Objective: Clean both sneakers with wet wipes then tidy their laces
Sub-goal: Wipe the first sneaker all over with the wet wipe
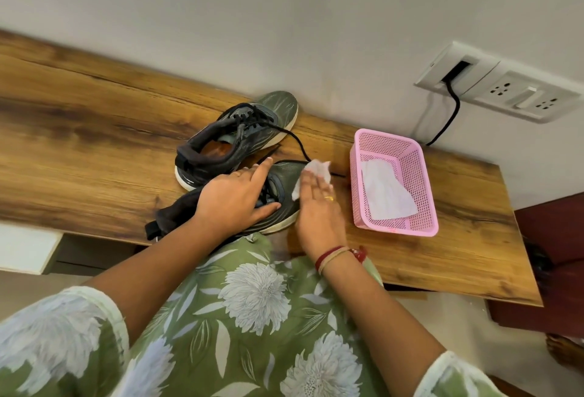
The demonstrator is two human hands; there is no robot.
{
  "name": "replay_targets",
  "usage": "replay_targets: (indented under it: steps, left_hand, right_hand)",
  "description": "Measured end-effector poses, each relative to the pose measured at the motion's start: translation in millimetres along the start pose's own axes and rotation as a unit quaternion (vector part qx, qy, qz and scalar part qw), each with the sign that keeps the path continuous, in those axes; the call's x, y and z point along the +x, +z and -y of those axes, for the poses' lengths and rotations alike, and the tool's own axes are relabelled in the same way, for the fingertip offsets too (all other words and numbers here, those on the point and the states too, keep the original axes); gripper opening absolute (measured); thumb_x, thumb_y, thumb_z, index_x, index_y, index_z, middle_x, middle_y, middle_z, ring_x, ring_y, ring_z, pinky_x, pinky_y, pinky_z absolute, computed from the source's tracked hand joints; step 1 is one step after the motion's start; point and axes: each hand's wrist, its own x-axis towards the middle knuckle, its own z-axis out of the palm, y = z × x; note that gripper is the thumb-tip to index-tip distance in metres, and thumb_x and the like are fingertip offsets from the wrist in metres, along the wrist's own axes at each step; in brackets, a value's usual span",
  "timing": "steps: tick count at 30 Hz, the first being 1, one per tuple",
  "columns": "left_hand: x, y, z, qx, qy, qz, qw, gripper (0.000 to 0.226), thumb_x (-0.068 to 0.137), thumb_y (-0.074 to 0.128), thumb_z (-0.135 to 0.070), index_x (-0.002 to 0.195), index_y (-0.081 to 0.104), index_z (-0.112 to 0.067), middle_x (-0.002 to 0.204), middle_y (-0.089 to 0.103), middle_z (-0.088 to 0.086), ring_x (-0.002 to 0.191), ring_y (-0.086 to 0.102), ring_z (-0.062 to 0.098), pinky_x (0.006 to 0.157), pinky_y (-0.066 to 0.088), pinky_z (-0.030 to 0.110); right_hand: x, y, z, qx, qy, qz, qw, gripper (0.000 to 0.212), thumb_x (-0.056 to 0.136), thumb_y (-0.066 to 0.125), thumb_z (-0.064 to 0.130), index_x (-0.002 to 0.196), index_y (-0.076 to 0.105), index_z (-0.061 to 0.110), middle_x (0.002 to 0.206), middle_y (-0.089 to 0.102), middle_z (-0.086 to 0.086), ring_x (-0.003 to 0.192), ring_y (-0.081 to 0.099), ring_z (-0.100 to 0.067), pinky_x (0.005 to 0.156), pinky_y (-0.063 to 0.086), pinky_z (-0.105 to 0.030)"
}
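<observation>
Two dark green-grey sneakers with white soles lie on the wooden shelf [94, 118]. The far sneaker [240, 137] points toward the wall, its black lace [297, 143] trailing loose across the wood. My left hand [234, 197] grips the near sneaker [284, 175] across its laces and holds it down. My right hand [316, 207] presses a crumpled white wet wipe [317, 172] with straight fingers against the toe of the near sneaker. The heel of that sneaker hangs over the shelf's front edge.
A pink mesh basket [407, 150] stands to the right of the sneakers with a used white wipe [385, 194] inside. On the wall behind are a socket panel [505, 87] and a black cable [448, 115]. A dark red piece of furniture [553, 238] stands at the right.
</observation>
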Motion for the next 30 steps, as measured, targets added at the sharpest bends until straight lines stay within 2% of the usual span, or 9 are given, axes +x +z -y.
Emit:
replay_targets:
  steps: [3,10,15,18,22,24,26,28,30]
  left_hand:
    - [-0.2,1.5,0.6,-0.002,0.003,-0.002,1.0,0.081,0.075,0.065,-0.062,0.131,0.052,-0.005,0.09,0.071,0.009,0.067,0.069,0.02,0.042,0.041,0.023]
    - [-0.1,2.1,-0.5,0.002,0.001,-0.007,1.0,0.08,0.074,0.065,-0.061,0.13,0.054,-0.005,0.089,0.072,0.009,0.066,0.069,0.02,0.042,0.04,0.022]
    - [-0.5,2.1,-0.6,0.005,0.0,-0.013,1.0,0.079,0.073,0.066,-0.061,0.128,0.055,-0.005,0.091,0.072,0.008,0.068,0.07,0.02,0.042,0.042,0.022]
    - [-0.6,2.1,-0.8,0.0,0.005,-0.013,1.0,0.078,0.074,0.066,-0.06,0.128,0.055,-0.004,0.092,0.072,0.009,0.069,0.07,0.021,0.043,0.043,0.023]
    - [-0.4,2.3,-1.0,-0.004,0.003,-0.009,1.0,0.078,0.075,0.064,-0.061,0.128,0.055,-0.005,0.094,0.072,0.009,0.072,0.07,0.021,0.045,0.044,0.024]
    - [-0.2,1.8,-1.0,-0.005,0.002,-0.001,1.0,0.077,0.075,0.064,-0.061,0.128,0.054,-0.005,0.095,0.072,0.009,0.073,0.07,0.021,0.045,0.044,0.024]
    - [-0.6,1.5,-0.7,-0.004,0.0,0.007,1.0,0.077,0.077,0.062,-0.062,0.13,0.053,-0.006,0.098,0.072,0.009,0.076,0.07,0.021,0.047,0.044,0.024]
    - [-0.8,1.3,-0.7,-0.008,-0.001,0.012,1.0,0.077,0.078,0.06,-0.063,0.132,0.051,-0.007,0.102,0.071,0.008,0.08,0.07,0.02,0.048,0.045,0.025]
    - [-0.6,2.0,-1.0,-0.01,0.0,0.013,1.0,0.077,0.079,0.059,-0.063,0.133,0.05,-0.008,0.103,0.071,0.008,0.081,0.07,0.02,0.049,0.045,0.026]
  right_hand:
    - [6.8,3.5,-11.3,0.024,0.043,-0.002,0.999,0.054,0.098,0.03,0.015,0.148,0.013,0.002,0.154,0.021,-0.016,0.143,0.019,-0.025,0.116,0.011,-0.03]
    - [-15.0,4.7,-13.7,0.018,-0.014,0.023,0.999,0.055,0.1,0.029,0.023,0.149,0.011,0.003,0.156,0.014,-0.015,0.145,0.009,-0.024,0.117,0.008,-0.031]
    - [-21.2,1.7,-11.0,-0.008,-0.052,0.018,0.998,0.055,0.1,0.031,0.025,0.149,0.013,0.005,0.156,0.014,-0.013,0.145,0.011,-0.025,0.117,0.012,-0.035]
    - [-24.1,1.3,-7.8,-0.024,-0.136,0.05,0.989,0.054,0.101,0.029,0.022,0.15,0.011,0.009,0.157,0.009,-0.007,0.146,0.004,-0.023,0.118,0.007,-0.036]
    - [-10.3,4.4,-12.3,0.009,-0.12,-0.007,0.993,0.053,0.098,0.032,0.014,0.149,0.019,0.016,0.156,0.018,0.0,0.145,0.011,-0.015,0.113,-0.004,-0.029]
    - [-4.7,5.1,-13.4,0.1,-0.083,-0.044,0.991,0.046,0.094,0.042,0.007,0.139,0.044,0.015,0.147,0.039,-0.005,0.138,0.032,-0.021,0.115,0.014,-0.031]
    - [-0.4,4.0,-13.8,0.207,-0.037,-0.122,0.97,0.029,0.087,0.056,0.002,0.111,0.067,0.012,0.12,0.052,-0.008,0.111,0.051,-0.021,0.1,0.04,-0.031]
    - [4.0,2.2,-13.7,0.25,0.002,-0.176,0.952,0.02,0.084,0.063,0.003,0.101,0.07,0.011,0.111,0.045,-0.005,0.101,0.044,-0.009,0.093,0.039,-0.022]
    - [8.6,3.0,-13.1,0.257,0.027,-0.159,0.953,0.024,0.085,0.064,0.008,0.108,0.069,0.011,0.118,0.048,-0.007,0.107,0.044,-0.01,0.096,0.034,-0.02]
